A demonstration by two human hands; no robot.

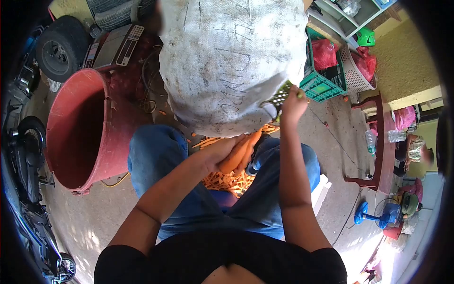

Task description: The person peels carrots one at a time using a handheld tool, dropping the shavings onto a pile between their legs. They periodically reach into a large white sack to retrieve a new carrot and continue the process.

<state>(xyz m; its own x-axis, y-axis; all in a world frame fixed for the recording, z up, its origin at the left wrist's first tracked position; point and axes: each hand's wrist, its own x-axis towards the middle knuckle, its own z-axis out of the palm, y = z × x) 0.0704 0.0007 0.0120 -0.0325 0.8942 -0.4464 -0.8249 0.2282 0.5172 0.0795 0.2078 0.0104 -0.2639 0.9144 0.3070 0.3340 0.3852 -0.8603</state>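
Carrots [239,154] are gripped in the left hand [220,154] between the knees, just under the bulging white sack [227,61] that stands close in front, probably for easy reach, with the red tub [75,132] open beside the left leg. Orange peelings [231,181] pile directly beneath, where the work is held; the right hand [293,106] clasps a green tool [282,98] raised by the sack.

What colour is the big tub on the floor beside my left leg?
The tub is red, inside and out, clearest in the head view.
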